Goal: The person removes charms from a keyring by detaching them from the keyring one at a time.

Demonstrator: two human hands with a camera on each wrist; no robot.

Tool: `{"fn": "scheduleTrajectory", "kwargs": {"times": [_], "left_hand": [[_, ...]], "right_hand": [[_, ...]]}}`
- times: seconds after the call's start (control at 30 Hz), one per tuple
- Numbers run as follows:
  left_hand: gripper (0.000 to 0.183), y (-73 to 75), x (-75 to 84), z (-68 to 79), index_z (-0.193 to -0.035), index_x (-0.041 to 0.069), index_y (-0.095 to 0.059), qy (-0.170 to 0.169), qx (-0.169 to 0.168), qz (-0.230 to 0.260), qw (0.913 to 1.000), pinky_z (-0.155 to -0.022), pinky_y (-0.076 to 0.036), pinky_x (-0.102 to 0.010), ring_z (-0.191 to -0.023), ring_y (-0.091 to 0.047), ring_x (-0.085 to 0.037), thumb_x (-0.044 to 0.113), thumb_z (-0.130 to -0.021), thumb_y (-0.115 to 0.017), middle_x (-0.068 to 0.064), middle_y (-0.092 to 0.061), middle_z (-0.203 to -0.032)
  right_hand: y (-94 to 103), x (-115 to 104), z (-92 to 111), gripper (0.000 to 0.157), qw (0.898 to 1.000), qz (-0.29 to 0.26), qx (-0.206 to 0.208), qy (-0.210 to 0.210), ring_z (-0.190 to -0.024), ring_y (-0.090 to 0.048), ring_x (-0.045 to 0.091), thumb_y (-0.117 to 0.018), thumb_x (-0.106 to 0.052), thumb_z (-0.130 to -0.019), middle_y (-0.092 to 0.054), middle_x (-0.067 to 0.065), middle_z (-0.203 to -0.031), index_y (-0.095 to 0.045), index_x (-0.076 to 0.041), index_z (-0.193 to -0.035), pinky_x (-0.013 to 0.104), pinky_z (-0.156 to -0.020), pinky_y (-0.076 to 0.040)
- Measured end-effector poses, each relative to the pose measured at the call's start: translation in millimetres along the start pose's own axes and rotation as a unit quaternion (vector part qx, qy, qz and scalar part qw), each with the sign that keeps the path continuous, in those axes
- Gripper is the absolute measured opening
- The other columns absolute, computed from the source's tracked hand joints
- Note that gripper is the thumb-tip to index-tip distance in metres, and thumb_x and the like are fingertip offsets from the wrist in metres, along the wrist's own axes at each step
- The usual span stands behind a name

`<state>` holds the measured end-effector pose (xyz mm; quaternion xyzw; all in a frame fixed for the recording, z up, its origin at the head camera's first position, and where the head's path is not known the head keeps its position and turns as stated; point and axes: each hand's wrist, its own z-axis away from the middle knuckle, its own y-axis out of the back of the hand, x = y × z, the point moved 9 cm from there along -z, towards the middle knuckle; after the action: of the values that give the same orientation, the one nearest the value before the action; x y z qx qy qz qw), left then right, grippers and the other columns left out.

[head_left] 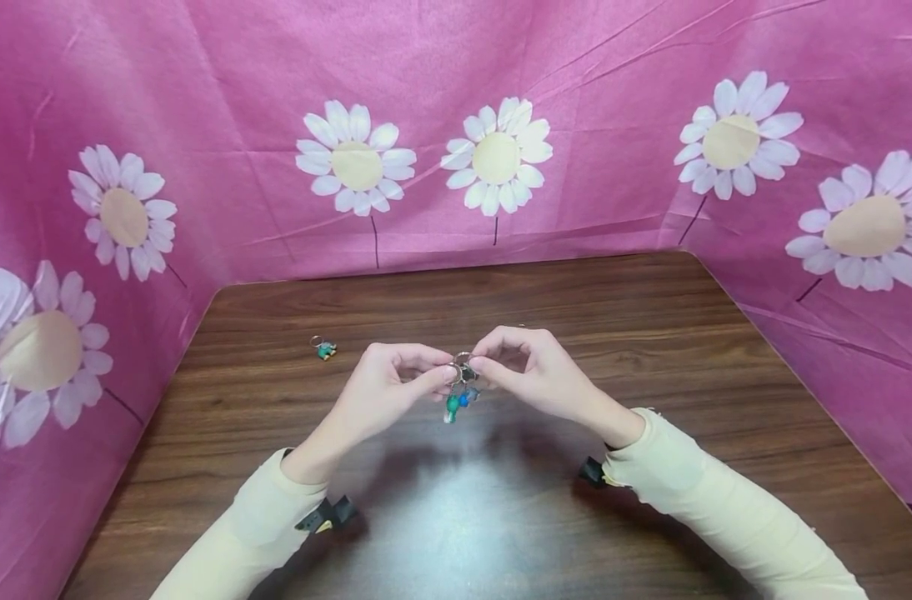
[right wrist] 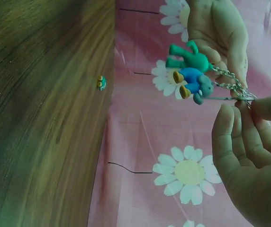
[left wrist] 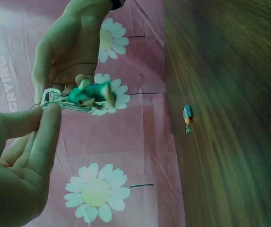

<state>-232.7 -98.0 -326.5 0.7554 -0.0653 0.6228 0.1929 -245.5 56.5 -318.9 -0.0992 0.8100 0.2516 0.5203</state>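
My left hand [head_left: 381, 385] and right hand [head_left: 542, 375] meet over the middle of the table, raised above it. Thumb and fingers of each hand pinch the metal rings [head_left: 456, 372] of keychains held close together. From the rings, short chains [right wrist: 226, 74] carry a green figure [right wrist: 194, 61] and a grey-headed figure in blue [right wrist: 192, 82]. The left wrist view shows a green figure with pale parts [left wrist: 93, 93] hanging by the fingers. Whether the rings are linked cannot be told.
Another keychain [head_left: 325, 349], green with a ring, lies on the wooden table [head_left: 261, 433] left of the hands. In the left wrist view a small blue and orange keychain [left wrist: 187, 115] lies on the tabletop. Pink cloth [head_left: 426, 50] with daisies surrounds the table.
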Motion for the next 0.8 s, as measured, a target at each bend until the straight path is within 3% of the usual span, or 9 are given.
{"fn": "scheduleTrajectory", "kwargs": {"times": [0.13, 0.23, 0.33, 0.47, 0.57, 0.67, 0.8], "left_hand": [[0.010, 0.7, 2.2, 0.6, -0.100, 0.008, -0.078, -0.018, 0.005, -0.083, 0.9964, -0.068, -0.063, -0.033, -0.077, -0.075, -0.017, 0.015, -0.094, -0.075, 0.000, -0.077, -0.089], [0.007, 1.7, 7.7, 2.3, -0.097, 0.016, -0.078, -0.043, 0.019, -0.141, 0.9889, -0.062, -0.060, -0.030, -0.073, -0.074, -0.013, 0.021, -0.095, -0.075, 0.005, -0.076, -0.084], [0.005, 0.8, 11.6, 3.9, -0.096, 0.018, -0.078, -0.060, 0.024, -0.156, 0.9857, -0.059, -0.058, -0.029, -0.071, -0.072, -0.011, 0.020, -0.095, -0.074, 0.005, -0.076, -0.083], [0.003, -3.7, 15.4, 4.7, -0.096, 0.015, -0.077, -0.090, 0.016, -0.166, 0.9818, -0.060, -0.059, -0.028, -0.070, -0.071, -0.009, 0.016, -0.095, -0.074, 0.005, -0.076, -0.085], [0.003, -8.4, 18.0, 5.6, -0.096, 0.013, -0.077, -0.116, 0.002, -0.180, 0.9769, -0.059, -0.059, -0.025, -0.067, -0.069, -0.005, 0.013, -0.095, -0.074, 0.004, -0.075, -0.084], [0.003, -12.0, 21.8, 6.6, -0.096, 0.012, -0.077, -0.135, -0.010, -0.207, 0.9688, -0.056, -0.057, -0.023, -0.065, -0.064, 0.000, 0.013, -0.094, -0.074, 0.005, -0.075, -0.083], [0.003, -16.3, 27.9, 7.6, -0.095, 0.013, -0.077, -0.159, -0.031, -0.252, 0.9542, -0.052, -0.049, -0.020, -0.065, -0.059, 0.001, 0.016, -0.093, -0.076, 0.009, -0.074, -0.083]], "right_hand": [[-1.0, 1, 1, 0.003, 1.000, 0.011, -0.005, 0.005, -0.073, -0.069, 0.029, -0.072, -0.003, -0.094, -0.073, 0.004, -0.086, -0.072, -0.003, -0.097, 0.036, -0.064, -0.062], [-0.1, -3, 1, 0.003, 0.999, 0.036, -0.001, 0.025, -0.073, -0.069, 0.023, -0.073, -0.003, -0.092, -0.073, 0.001, -0.085, -0.073, -0.006, -0.093, 0.032, -0.062, -0.060], [-0.8, -9, 2, 0.008, 0.995, 0.081, -0.011, 0.060, -0.071, -0.067, 0.014, -0.073, -0.002, -0.091, -0.072, -0.003, -0.083, -0.073, -0.011, -0.091, 0.029, -0.059, -0.058], [-3.5, -22, 3, 0.011, 0.977, 0.170, -0.051, 0.115, -0.068, -0.063, 0.007, -0.072, -0.003, -0.090, -0.068, -0.011, -0.080, -0.071, -0.014, -0.089, 0.023, -0.058, -0.056], [-7.5, -31, 2, 0.012, 0.958, 0.232, -0.098, 0.138, -0.067, -0.058, 0.002, -0.070, -0.005, -0.089, -0.063, -0.017, -0.077, -0.069, -0.017, -0.087, 0.020, -0.058, -0.052], [-13.3, -35, 1, 0.014, 0.946, 0.255, -0.150, 0.135, -0.067, -0.055, -0.001, -0.068, -0.006, -0.089, -0.061, -0.019, -0.076, -0.068, -0.019, -0.084, 0.021, -0.060, -0.052], [-17.7, -37, -1, 0.015, 0.939, 0.263, -0.194, 0.108, -0.068, -0.056, -0.002, -0.067, -0.008, -0.091, -0.061, -0.019, -0.075, -0.068, -0.020, -0.082, 0.024, -0.062, -0.054]]}}
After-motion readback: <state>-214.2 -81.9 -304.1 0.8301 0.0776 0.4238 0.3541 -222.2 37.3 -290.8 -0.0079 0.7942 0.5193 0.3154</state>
